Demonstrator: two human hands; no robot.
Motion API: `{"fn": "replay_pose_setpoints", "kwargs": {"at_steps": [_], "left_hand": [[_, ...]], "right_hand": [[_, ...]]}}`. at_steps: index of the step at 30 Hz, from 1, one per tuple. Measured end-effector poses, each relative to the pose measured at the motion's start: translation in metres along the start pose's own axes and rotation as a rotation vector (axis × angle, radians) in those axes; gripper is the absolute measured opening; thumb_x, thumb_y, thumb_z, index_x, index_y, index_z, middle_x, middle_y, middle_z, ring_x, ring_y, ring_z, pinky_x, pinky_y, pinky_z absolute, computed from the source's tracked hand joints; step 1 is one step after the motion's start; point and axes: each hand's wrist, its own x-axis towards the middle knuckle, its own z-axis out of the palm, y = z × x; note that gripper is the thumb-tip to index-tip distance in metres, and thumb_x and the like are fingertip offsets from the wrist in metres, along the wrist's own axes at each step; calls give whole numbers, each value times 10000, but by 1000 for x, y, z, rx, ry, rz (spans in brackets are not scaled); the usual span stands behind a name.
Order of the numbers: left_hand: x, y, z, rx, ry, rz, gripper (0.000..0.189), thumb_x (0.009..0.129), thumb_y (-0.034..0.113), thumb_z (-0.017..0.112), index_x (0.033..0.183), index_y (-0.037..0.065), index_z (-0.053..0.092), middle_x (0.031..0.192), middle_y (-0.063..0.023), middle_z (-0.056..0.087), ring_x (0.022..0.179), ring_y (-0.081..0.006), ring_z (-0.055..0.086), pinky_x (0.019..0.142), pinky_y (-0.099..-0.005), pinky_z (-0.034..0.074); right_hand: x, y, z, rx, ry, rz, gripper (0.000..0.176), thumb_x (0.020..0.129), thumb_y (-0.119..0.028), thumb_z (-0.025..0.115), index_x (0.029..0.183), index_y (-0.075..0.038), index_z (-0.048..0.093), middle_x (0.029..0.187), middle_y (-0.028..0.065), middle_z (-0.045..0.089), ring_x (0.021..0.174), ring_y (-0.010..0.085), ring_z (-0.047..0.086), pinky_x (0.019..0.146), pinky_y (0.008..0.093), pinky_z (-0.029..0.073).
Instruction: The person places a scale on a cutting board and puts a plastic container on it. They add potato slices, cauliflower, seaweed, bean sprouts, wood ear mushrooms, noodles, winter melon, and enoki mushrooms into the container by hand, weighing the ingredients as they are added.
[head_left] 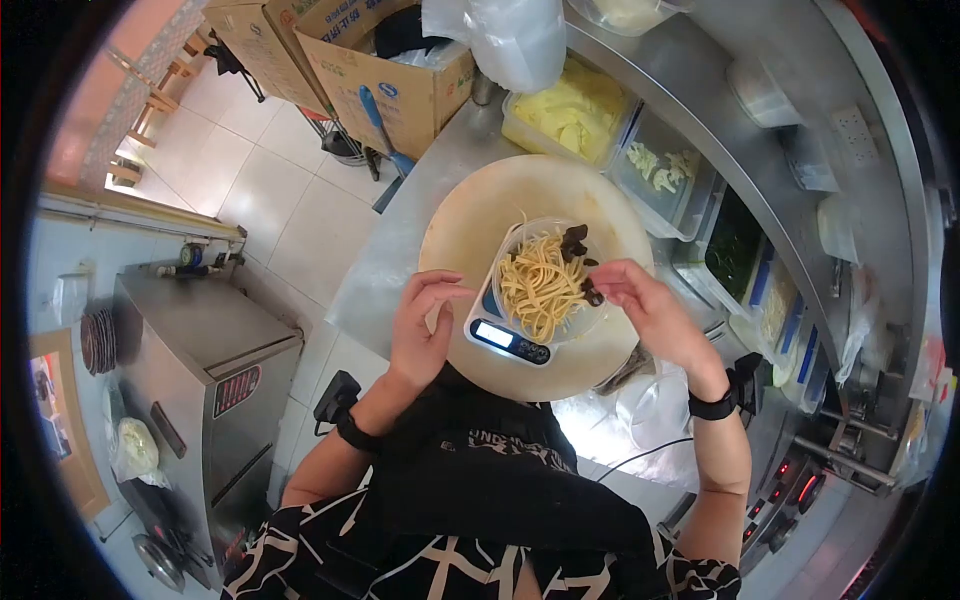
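A clear plastic bowl (578, 325) stands on a white kitchen scale (509, 341) with a lit display. Pale yellow noodle-like strips (540, 285) fill most of the bowl, with dark wood ear mushroom pieces (573, 243) along its right side. Under the scale lies a round chopping board (470, 200). My right hand (650, 305) is at the bowl's right rim, its fingers curled together at some wood ear mushroom; the fingertips partly hide it. To the left of the scale, my left hand (425, 322) hovers with its fingers apart, holding nothing.
Beyond the board, tubs hold yellow slices (575, 108), pale florets (662, 168) and dark greens (735, 240). Cardboard boxes (400, 95) and a blue-handled tool (380, 125) are at back left. A steel cabinet (205, 360) stands left; a metal shelf (690, 95) overhangs the right.
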Motion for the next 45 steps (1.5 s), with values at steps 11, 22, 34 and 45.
{"fn": "replay_pose_setpoints", "kwargs": {"at_steps": [11, 22, 34, 45], "left_hand": [[-1, -80, 18, 207, 35, 30, 165, 702, -70, 505, 794, 47, 578, 821, -124, 580, 794, -304, 561, 704, -367, 452], [8, -80, 17, 369, -32, 188, 103, 620, 39, 609, 674, 125, 590, 750, -9, 575, 684, -204, 571, 570, -319, 464], [12, -76, 15, 346, -26, 207, 108, 610, 44, 635, 659, 130, 592, 744, 5, 585, 666, -187, 573, 565, -299, 471], [10, -76, 15, 321, -22, 217, 125, 604, 38, 632, 653, 143, 586, 736, 11, 578, 673, -178, 570, 564, -298, 466]], "right_hand": [[51, -96, -95, -139, 430, -302, 90, 881, -58, 531, 940, -11, 579, 812, 1, 567, 754, 66, 513, 691, 205, 418], [276, -139, -224, -975, 433, 85, 397, 668, -315, 670, 841, 39, 618, 832, 178, 638, 802, 229, 627, 709, 338, 477], [287, -126, -238, -755, 386, 269, 316, 585, -261, 683, 486, 4, 541, 467, 69, 509, 441, 171, 481, 471, 338, 393], [286, -121, -229, -811, 516, 143, 378, 679, -286, 612, 795, 73, 584, 794, 161, 619, 729, 244, 605, 652, 346, 462]]}}
